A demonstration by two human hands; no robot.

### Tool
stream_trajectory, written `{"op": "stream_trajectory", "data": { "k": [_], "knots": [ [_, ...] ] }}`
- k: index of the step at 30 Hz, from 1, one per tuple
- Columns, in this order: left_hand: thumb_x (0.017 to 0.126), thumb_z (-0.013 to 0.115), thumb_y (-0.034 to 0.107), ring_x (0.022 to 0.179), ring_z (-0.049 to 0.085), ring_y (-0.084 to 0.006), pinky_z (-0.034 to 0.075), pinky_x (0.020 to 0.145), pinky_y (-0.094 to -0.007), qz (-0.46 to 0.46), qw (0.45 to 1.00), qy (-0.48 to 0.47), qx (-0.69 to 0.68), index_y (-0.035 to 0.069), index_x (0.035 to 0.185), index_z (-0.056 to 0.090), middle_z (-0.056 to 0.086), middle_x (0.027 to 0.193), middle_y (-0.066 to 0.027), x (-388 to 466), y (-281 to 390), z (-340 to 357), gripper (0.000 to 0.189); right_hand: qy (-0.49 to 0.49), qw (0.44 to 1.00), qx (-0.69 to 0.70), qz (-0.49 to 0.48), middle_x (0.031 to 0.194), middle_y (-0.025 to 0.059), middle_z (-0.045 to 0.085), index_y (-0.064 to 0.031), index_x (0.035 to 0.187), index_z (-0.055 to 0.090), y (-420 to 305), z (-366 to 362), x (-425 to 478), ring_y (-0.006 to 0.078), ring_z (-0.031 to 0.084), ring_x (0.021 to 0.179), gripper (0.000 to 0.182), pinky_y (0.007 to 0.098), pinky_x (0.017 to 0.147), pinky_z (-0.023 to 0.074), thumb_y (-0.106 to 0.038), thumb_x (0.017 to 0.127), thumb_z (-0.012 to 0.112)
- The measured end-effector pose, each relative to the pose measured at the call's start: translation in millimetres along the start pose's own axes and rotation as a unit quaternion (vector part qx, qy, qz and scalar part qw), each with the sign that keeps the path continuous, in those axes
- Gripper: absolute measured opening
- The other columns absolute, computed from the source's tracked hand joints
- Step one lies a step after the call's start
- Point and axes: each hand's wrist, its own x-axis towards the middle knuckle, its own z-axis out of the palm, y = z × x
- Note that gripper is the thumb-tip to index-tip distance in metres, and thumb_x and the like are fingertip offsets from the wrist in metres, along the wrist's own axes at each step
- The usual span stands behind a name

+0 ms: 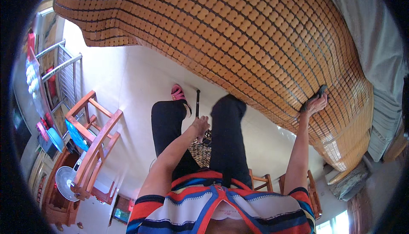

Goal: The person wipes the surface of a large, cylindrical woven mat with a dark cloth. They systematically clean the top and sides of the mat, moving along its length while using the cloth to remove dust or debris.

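A bamboo-tile mat with dark cords spreads over a raised surface before me and hangs down its near side. My right hand rests at the mat's right part, with its fingers closed around a dark object, perhaps a folded cloth. The hand partly covers it, so its kind is unclear. Between my knees, my left hand is closed at the near end of a thin black rod. The rod points away from me above the pale floor; its lower part is hidden by the hand.
A patterned woven surface shows between my thighs. To the left are a wooden chair, a white fan, a metal rack and a blue basin. Grey fabric borders the mat at right. Wooden stool legs show behind.
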Motion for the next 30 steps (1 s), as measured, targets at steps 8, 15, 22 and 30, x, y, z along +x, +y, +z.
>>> {"op": "stream_trajectory", "data": {
  "k": [8,15,22,30],
  "knots": [
    [0.054,0.079,0.040,0.112,0.048,-0.0289,0.046,0.084,-0.0426,-0.020,0.999,0.040,-0.005,0.009,0.108,0.065,0.055,0.114,-0.0091,-40.8,-28.8,-43.4,0.064,0.018,1.000,-0.007,-0.001,0.117,0.0182,0.051,-0.0007,0.108,0.050,-8.4,-3.2,-1.1,0.0354,0.047,0.106,0.026,0.0476,0.089,0.0354,-0.022,0.094,0.045],
    [0.068,0.070,0.026,0.094,0.059,-0.0336,0.049,0.077,-0.0442,-0.119,0.964,0.191,-0.140,0.008,0.104,0.063,0.062,0.101,-0.0128,-80.4,-100.0,-68.0,0.041,0.015,1.000,0.003,0.017,0.119,0.0152,0.050,-0.0013,0.110,0.049,-12.4,-6.5,-0.9,0.0333,0.047,0.102,0.021,0.0453,0.085,0.0369,-0.017,0.096,0.045],
    [0.081,0.056,0.000,0.085,0.055,-0.0309,0.045,0.075,-0.0374,-0.151,0.527,0.784,-0.291,0.003,0.100,0.055,0.056,0.090,-0.0136,-132.0,-160.8,-157.2,0.019,0.051,0.998,0.045,-0.006,0.115,0.0138,0.051,-0.0033,0.112,0.049,-21.6,-14.4,2.4,0.0330,0.047,0.102,0.020,0.0460,0.085,0.0362,-0.012,0.094,0.043],
    [0.083,0.060,0.012,0.111,0.042,-0.0350,0.037,0.091,-0.0452,-0.201,0.482,0.849,-0.074,0.006,0.111,0.052,0.044,0.122,-0.0178,-147.5,-166.8,-273.0,0.029,-0.041,0.930,0.273,0.242,0.117,0.0168,0.053,-0.0027,0.112,0.054,-27.1,-19.5,9.1,0.0329,0.050,0.097,0.025,0.0458,0.080,0.0395,-0.019,0.093,0.050]
  ]
}}
